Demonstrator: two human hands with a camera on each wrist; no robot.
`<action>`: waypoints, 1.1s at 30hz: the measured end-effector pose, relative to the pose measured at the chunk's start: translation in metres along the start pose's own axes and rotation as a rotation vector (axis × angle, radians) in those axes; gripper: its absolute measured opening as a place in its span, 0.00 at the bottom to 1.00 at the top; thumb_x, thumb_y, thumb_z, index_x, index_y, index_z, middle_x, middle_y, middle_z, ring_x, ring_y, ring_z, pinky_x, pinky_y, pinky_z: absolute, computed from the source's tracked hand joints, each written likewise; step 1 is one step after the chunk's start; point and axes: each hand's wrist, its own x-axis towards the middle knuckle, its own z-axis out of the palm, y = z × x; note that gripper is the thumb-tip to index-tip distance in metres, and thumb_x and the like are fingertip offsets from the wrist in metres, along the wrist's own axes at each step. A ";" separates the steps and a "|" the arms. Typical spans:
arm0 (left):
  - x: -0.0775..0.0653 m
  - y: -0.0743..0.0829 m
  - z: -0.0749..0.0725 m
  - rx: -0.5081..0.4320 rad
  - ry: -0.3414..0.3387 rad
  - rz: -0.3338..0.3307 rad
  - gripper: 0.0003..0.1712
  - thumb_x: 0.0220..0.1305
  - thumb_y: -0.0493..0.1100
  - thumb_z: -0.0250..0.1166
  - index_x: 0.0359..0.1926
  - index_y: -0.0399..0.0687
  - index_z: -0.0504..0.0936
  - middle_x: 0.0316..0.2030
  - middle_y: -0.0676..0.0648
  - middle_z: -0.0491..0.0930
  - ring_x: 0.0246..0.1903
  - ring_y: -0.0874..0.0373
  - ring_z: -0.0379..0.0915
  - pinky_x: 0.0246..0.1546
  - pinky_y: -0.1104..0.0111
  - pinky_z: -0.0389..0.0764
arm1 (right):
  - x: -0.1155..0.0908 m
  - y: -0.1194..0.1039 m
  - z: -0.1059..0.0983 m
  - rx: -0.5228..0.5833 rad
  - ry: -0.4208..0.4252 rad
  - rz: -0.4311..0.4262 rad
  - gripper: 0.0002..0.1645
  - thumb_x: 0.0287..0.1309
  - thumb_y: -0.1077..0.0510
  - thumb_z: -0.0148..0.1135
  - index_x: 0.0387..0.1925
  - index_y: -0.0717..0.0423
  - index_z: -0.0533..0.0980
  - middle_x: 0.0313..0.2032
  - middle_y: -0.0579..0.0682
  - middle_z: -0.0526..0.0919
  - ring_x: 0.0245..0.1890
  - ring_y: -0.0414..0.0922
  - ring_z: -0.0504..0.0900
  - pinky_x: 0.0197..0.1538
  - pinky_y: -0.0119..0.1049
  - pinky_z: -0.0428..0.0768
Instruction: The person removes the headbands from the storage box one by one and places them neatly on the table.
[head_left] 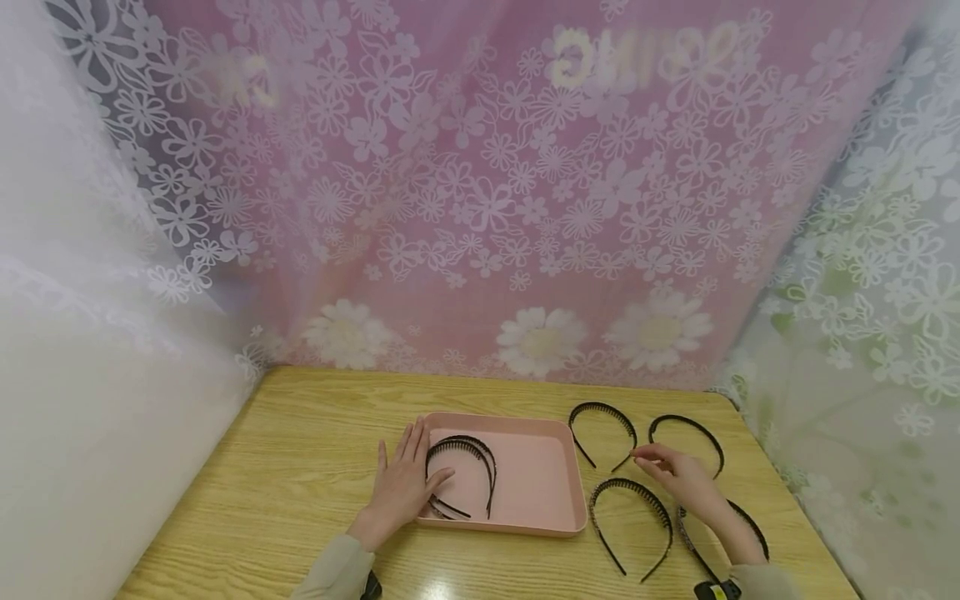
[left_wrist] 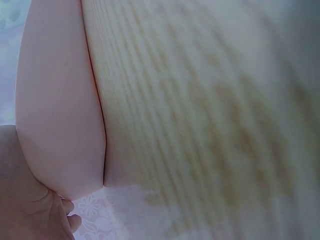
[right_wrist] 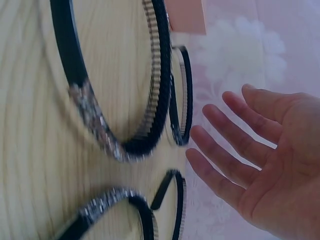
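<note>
Blk headband (head_left: 604, 407) just L of R hand (head_left: 681, 477)

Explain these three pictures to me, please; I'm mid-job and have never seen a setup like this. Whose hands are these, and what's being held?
There is no machine here: these are a person's two bare hands. The wide picture is taken from the person's head, looking forward and down. The other two are taken from the wrists, so each shows one hand's work up close. On the wooden table stands a pink tray with at least two overlapping headbands inside. Four more headbands lie to the tray's right. The left hand rests on the tray's left edge. The right hand reaches over the loose headbands but holds nothing.
</note>
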 end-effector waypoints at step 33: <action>0.001 -0.002 0.004 -0.020 0.046 0.029 0.50 0.71 0.63 0.60 0.77 0.33 0.55 0.77 0.34 0.53 0.75 0.36 0.50 0.68 0.29 0.45 | 0.012 -0.050 0.089 -0.211 0.133 -0.300 0.38 0.67 0.53 0.66 0.72 0.66 0.66 0.72 0.67 0.63 0.72 0.71 0.58 0.57 0.77 0.66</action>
